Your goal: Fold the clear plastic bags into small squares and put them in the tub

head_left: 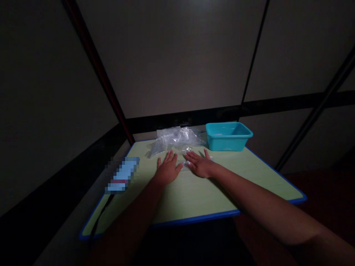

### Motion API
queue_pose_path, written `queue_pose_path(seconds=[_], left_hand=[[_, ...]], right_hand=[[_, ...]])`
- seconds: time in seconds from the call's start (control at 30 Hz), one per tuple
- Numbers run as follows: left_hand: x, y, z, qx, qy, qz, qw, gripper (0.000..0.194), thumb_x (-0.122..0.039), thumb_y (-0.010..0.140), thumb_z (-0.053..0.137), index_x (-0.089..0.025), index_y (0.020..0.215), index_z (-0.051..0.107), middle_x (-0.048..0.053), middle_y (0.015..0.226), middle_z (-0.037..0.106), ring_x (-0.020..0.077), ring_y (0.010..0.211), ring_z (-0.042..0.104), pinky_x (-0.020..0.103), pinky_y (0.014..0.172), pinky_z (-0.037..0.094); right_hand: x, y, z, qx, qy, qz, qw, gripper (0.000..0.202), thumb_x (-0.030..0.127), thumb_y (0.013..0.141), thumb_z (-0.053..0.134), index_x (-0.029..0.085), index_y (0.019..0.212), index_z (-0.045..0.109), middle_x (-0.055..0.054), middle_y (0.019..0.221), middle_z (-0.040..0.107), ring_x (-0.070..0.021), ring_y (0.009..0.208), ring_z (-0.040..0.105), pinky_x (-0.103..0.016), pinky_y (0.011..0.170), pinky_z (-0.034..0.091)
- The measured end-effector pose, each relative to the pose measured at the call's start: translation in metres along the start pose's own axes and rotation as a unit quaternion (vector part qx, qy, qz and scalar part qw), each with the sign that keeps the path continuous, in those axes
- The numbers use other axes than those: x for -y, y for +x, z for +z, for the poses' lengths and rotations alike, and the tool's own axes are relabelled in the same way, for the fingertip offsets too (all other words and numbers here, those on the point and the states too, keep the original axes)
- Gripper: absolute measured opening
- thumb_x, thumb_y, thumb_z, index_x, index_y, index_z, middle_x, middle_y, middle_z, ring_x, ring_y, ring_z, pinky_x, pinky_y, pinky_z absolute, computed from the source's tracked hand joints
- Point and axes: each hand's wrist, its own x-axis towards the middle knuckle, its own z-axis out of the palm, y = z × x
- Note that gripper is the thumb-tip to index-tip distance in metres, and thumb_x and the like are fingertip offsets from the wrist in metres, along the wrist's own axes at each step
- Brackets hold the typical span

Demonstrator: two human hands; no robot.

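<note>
The left hand (pixel 168 171) is placed near the middle of the surface (pixel 199 199), with the palm turned down and the fingers spread; its grip is released, and nothing is seen to be held in it. The right hand (pixel 201 166) is laid beside it, toward the right edge, also palm down and with the grip released. A flat piece of clear plastic (pixel 185 166) is partly covered by the right hand, and the thumb of the left hand is brought close to it; whether it is touched by this thumb cannot be told. Beyond the hands, toward the far edge, a crumpled heap of clear plastic bags (pixel 177 138) is spread. The far right corner is occupied by a turquoise basin (pixel 227 143), which is stood upright, just beside the heap. At the left edge, a flat light-blue object (pixel 122 176) is seen, but it is pixelated and its details cannot be read. From its near end a dark cord (pixel 102 212) is run toward the near left corner. The surface is bordered by a blue rim.
</note>
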Motion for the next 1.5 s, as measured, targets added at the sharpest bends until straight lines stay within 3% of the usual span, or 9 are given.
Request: queue_pose_path(seconds=[0.2, 0.57, 0.73, 0.9, 1.17, 1.37, 1.5], left_hand=[[0.004, 0.000, -0.007, -0.092, 0.018, -0.088, 0.992, 0.060, -0.044, 0.093, 0.018, -0.013, 0.143, 0.024, 0.011, 0.152, 0.011, 0.0215, 0.140, 0.008, 0.053, 0.109, 0.012], [-0.007, -0.002, -0.006, 0.008, -0.039, 0.067, 0.997, 0.058, -0.044, 0.094, 0.010, -0.016, 0.144, 0.020, 0.004, 0.151, 0.012, 0.0141, 0.139, 0.009, 0.042, 0.111, 0.013], [-0.003, 0.001, 0.001, 0.050, -0.028, 0.047, 0.997, 0.060, -0.043, 0.093, 0.010, -0.014, 0.145, 0.017, 0.006, 0.151, 0.013, 0.0159, 0.139, 0.011, 0.045, 0.110, 0.014], [-0.001, 0.002, 0.006, 0.052, 0.011, 0.029, 0.998, 0.059, -0.041, 0.093, 0.014, -0.012, 0.143, 0.021, 0.009, 0.151, 0.015, 0.0178, 0.139, 0.013, 0.045, 0.110, 0.015], [0.004, 0.004, 0.009, 0.060, 0.003, -0.012, 0.998, 0.064, -0.046, 0.092, 0.016, -0.009, 0.144, 0.018, 0.011, 0.151, 0.009, 0.0207, 0.139, 0.009, 0.047, 0.109, 0.017], [0.011, 0.004, 0.009, 0.068, -0.007, -0.035, 0.997, 0.070, -0.051, 0.091, 0.017, -0.007, 0.145, 0.013, 0.012, 0.151, 0.006, 0.0212, 0.139, 0.006, 0.046, 0.109, 0.017], [0.011, 0.002, 0.005, 0.083, -0.012, -0.053, 0.995, 0.071, -0.055, 0.089, 0.018, -0.013, 0.146, 0.010, 0.012, 0.151, 0.002, 0.0235, 0.139, 0.003, 0.051, 0.108, 0.014]], right_hand=[[0.019, -0.005, 0.002, 0.008, 0.020, -0.062, 0.998, 0.064, 0.054, 0.091, 0.011, 0.021, 0.147, 0.005, -0.007, 0.151, 0.009, -0.0255, 0.139, 0.007, -0.059, 0.103, -0.012], [0.016, -0.002, 0.003, 0.027, 0.014, -0.050, 0.998, 0.061, 0.049, 0.092, 0.017, 0.019, 0.146, 0.013, -0.009, 0.151, 0.012, -0.0254, 0.138, 0.008, -0.060, 0.104, -0.007], [0.018, -0.002, 0.002, 0.031, 0.015, -0.034, 0.999, 0.062, 0.049, 0.093, 0.016, 0.017, 0.146, 0.013, -0.009, 0.151, 0.011, -0.0227, 0.139, 0.009, -0.058, 0.106, -0.003], [0.013, -0.001, 0.003, 0.038, 0.016, -0.044, 0.998, 0.060, 0.046, 0.093, 0.016, 0.018, 0.146, 0.013, -0.007, 0.151, 0.013, -0.0193, 0.139, 0.010, -0.052, 0.109, 0.006], [0.003, 0.000, 0.001, 0.054, 0.001, -0.021, 0.998, 0.061, 0.046, 0.093, 0.017, 0.018, 0.147, 0.009, -0.005, 0.152, 0.006, -0.0206, 0.139, 0.006, -0.056, 0.108, 0.009], [-0.002, -0.001, -0.010, 0.085, -0.005, 0.022, 0.996, 0.060, 0.045, 0.093, 0.017, 0.020, 0.147, 0.004, -0.004, 0.152, -0.001, -0.0194, 0.139, 0.001, -0.056, 0.107, 0.007], [-0.010, -0.003, -0.018, 0.135, -0.012, 0.080, 0.988, 0.061, 0.043, 0.093, 0.019, 0.020, 0.146, -0.002, -0.004, 0.152, -0.006, -0.0198, 0.139, -0.004, -0.056, 0.107, 0.009]])
